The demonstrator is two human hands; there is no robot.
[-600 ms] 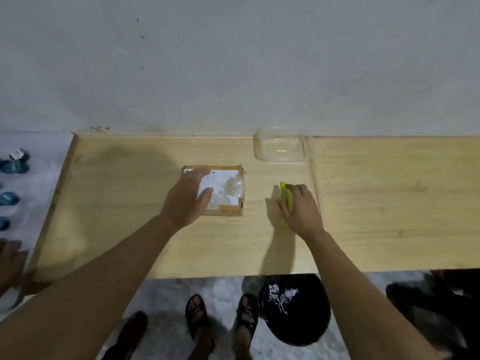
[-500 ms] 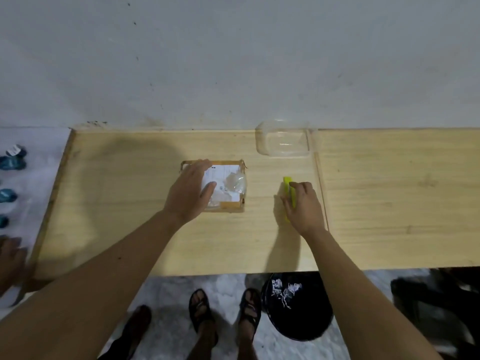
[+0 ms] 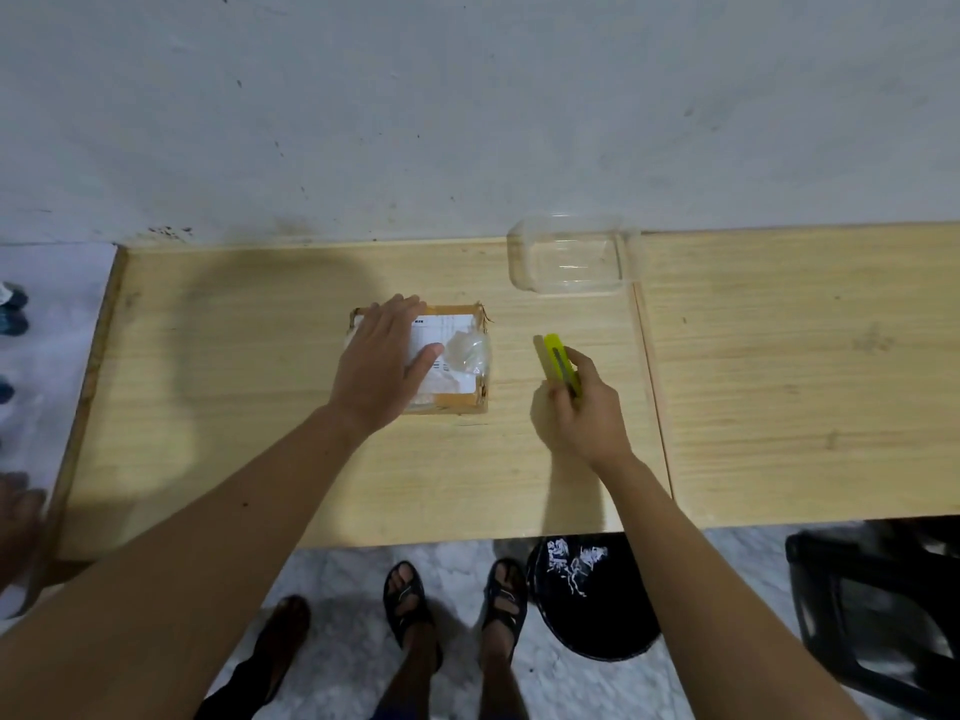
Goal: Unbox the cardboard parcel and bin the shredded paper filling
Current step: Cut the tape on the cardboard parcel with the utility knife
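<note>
Parcel: small brown taped cardboard box (image 3: 457, 356) with white label, frame centre on pale wooden table (image 3: 260, 433). Left hand (image 3: 379, 366) flat on it, fingers straight. Right hand (image 3: 584, 407), right of centre, grips yellow plastic utility knife (image 3: 556, 358); round black bin (image 3: 597, 600) with paper shreds, lower right.

A single head-worn camera looks forward and steeply down from above the near edge of the table (image 3: 779, 381), facing the wall (image 3: 467, 96). Its wide angle takes in the tabletop, both forearms, and the floor (image 3: 337, 589) below.
</note>
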